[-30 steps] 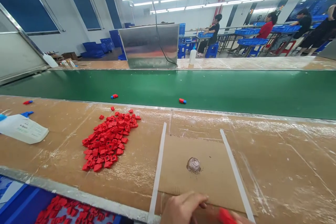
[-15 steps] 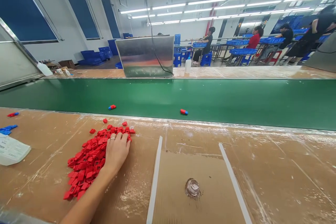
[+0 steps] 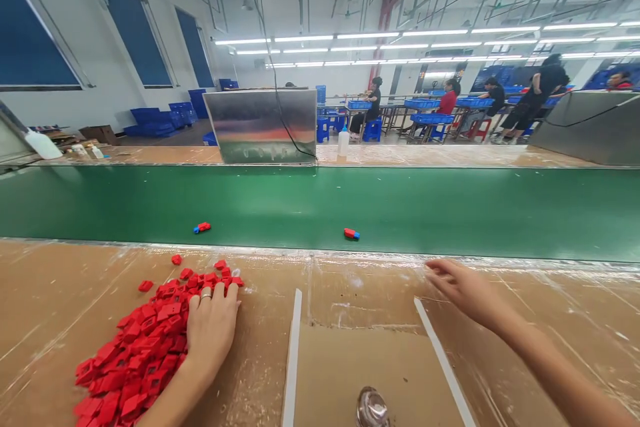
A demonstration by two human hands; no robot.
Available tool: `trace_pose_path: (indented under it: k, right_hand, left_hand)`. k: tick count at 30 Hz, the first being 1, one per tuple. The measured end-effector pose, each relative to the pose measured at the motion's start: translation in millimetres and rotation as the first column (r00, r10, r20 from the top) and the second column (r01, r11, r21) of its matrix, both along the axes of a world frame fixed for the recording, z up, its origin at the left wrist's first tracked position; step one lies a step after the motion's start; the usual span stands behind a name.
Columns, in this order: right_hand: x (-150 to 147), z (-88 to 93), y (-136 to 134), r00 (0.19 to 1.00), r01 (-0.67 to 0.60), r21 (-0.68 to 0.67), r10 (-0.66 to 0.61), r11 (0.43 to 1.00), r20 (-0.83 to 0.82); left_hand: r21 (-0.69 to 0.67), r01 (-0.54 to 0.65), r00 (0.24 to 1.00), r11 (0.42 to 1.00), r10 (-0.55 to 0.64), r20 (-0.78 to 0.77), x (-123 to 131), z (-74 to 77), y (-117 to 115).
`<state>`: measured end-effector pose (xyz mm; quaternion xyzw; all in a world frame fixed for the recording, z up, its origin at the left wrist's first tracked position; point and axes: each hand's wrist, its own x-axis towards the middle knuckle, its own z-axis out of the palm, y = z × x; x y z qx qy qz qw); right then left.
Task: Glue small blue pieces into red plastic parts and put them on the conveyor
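My left hand (image 3: pixel 213 330) lies flat on top of a heap of small red plastic parts (image 3: pixel 133 353), with a ring on one finger. My right hand (image 3: pixel 465 292) hovers over the brown cardboard bench top (image 3: pixel 525 293), fingers lightly curled, holding nothing visible. Below it, a cardboard sheet (image 3: pixel 340 380) lies between two white strips, the left strip (image 3: pixel 293 360) and the right strip (image 3: pixel 443 363). A shiny round lump (image 3: pixel 373 408) sits on that sheet, cut off by the bottom edge of the view.
A green conveyor belt (image 3: pixel 320 203) runs behind the bench, carrying two red-and-blue parts (image 3: pixel 202 227) (image 3: pixel 351 233). Beyond it stand a steel panel (image 3: pixel 260 127) and a white squeeze bottle (image 3: pixel 343 143). Co-workers sit at far tables with blue crates.
The view has tilted upward. My right hand has moved from the bottom edge up to the bench's far side, with no red part showing in it. My left hand stays on the heap.
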<state>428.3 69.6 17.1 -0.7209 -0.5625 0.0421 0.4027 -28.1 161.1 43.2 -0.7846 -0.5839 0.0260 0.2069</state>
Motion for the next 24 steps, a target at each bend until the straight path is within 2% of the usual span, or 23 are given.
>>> trace_pose_path:
  k: [2,4,6,9,12,14,16,18,21,24]
  right_hand:
    - [-14.9,-11.6,59.1,0.990,-0.115,-0.100,0.122,0.988,0.064]
    - [-39.4,-23.9,108.2,0.980,-0.140,-0.157,0.159,0.978,0.116]
    - [-62.8,-34.2,141.1,0.974,-0.134,-0.206,0.168,0.969,0.152]
    - [-79.8,-43.1,163.6,0.973,-0.092,-0.280,0.146,0.956,0.179]
    - [-72.9,-43.9,168.3,0.979,-0.047,-0.332,0.109,0.942,0.169]
    - [-60.9,-41.3,166.2,0.987,-0.029,-0.354,0.083,0.935,0.137]
    - [-47.9,-37.6,157.8,0.995,-0.011,-0.365,0.045,0.931,0.085]
    - [-37.2,-33.3,138.9,1.000,-0.004,-0.360,0.008,0.933,0.010]
    - [-28.8,-26.3,84.9,0.986,-0.082,-0.321,0.030,0.944,-0.164]
    - [-29.9,-20.0,8.0,0.930,-0.227,-0.273,0.126,0.935,-0.346]
  left_hand:
    - [-0.004,-0.023,1.000,1.000,0.023,-0.012,1.5,0.0,-5.9]
    - [-0.017,-0.029,0.999,0.999,0.029,-0.022,3.8,-1.0,-15.0]
    - [-0.037,-0.016,0.999,0.999,0.015,-0.032,5.8,-3.0,-26.0]
    - [-0.137,0.023,0.998,0.990,-0.016,0.053,5.1,-6.3,-42.9]
    - [-0.296,0.092,0.974,0.951,-0.025,0.223,-1.1,-7.5,-61.3]
    - [-0.378,0.184,0.921,0.907,-0.024,0.389,-7.1,-7.6,-74.9]
    - [-0.409,0.264,0.818,0.874,0.022,0.575,-13.8,-8.5,-87.8]
    - [-0.410,0.282,0.706,0.867,0.101,0.700,-20.5,-11.0,-98.0]
    - [-0.409,0.254,0.617,0.876,0.179,0.766,-28.1,-18.0,-106.3]
    - [-0.328,0.144,0.657,0.934,0.158,0.737,-28.8,-26.3,-108.3]
